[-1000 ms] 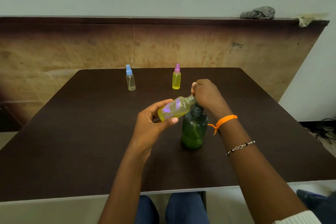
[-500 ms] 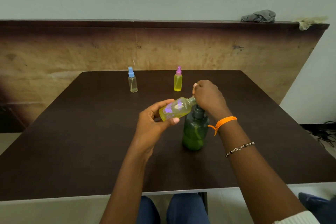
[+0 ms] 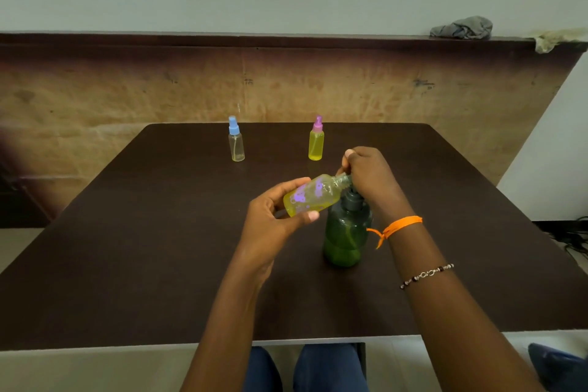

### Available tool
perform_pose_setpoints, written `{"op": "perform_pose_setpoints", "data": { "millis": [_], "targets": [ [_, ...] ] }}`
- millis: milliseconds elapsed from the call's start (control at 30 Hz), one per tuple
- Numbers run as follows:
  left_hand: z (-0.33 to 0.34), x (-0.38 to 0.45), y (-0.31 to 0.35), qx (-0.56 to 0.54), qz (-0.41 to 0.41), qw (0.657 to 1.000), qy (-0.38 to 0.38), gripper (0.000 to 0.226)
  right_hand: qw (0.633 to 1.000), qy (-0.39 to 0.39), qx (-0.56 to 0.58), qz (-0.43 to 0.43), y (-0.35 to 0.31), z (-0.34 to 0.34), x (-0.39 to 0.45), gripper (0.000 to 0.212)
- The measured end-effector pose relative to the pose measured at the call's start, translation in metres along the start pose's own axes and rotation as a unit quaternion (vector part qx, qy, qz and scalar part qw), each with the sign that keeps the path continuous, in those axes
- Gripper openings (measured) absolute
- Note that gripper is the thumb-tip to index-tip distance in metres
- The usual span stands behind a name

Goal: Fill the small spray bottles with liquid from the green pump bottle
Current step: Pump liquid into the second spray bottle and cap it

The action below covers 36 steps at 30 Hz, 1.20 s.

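Now the left hand (image 3: 273,219) grips a small yellow bottle (image 3: 313,196), tipped with its open neck at the pump of the green pump bottle (image 3: 346,232), mid-desk (image 3: 159,232). The right hand (image 3: 369,177) is clenched over the pump. Press slowly and keep the neck under the spout, so nothing spills.

Two small spray bottles, a blue-capped spray bottle (image 3: 236,141) and a pink-capped spray bottle (image 3: 316,140), are standing well apart near the far edge of the dark surface (image 3: 127,248), leaving a gap between them. The green pump bottle (image 3: 346,232) is blocking the middle, while the left and near stretches are lying open.
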State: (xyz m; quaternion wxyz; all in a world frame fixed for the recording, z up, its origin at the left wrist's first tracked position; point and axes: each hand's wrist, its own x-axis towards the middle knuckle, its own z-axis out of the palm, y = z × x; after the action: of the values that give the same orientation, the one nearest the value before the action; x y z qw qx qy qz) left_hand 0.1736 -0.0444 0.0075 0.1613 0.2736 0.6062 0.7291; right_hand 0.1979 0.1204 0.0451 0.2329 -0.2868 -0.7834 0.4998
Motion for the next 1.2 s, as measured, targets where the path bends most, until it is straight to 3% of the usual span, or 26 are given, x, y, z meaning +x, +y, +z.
{"op": "perform_pose_setpoints", "data": {
  "millis": [133,467,800,1200],
  "targets": [
    [-0.0002,0.0016,0.0025,0.002,0.003,1.000,-0.003,0.048,1.000,-0.013,-0.009,0.007,-0.0084,-0.0016,-0.0022,0.036],
    [0.0027,0.0016,-0.0006,-0.009,0.003,1.000,0.012,0.050,0.998,0.049,0.024,0.018,-0.0044,0.0026,-0.0048,0.031],
    [0.0023,-0.0003,-0.0020,-0.007,0.007,1.000,0.015,0.051,1.000,0.008,0.017,0.017,-0.0027,0.0024,-0.0030,0.039],
    [0.0031,0.0001,-0.0013,-0.010,0.014,1.000,0.015,0.048,0.998,-0.011,-0.056,0.001,-0.0072,0.0000,0.0019,0.028]
  ]
}}
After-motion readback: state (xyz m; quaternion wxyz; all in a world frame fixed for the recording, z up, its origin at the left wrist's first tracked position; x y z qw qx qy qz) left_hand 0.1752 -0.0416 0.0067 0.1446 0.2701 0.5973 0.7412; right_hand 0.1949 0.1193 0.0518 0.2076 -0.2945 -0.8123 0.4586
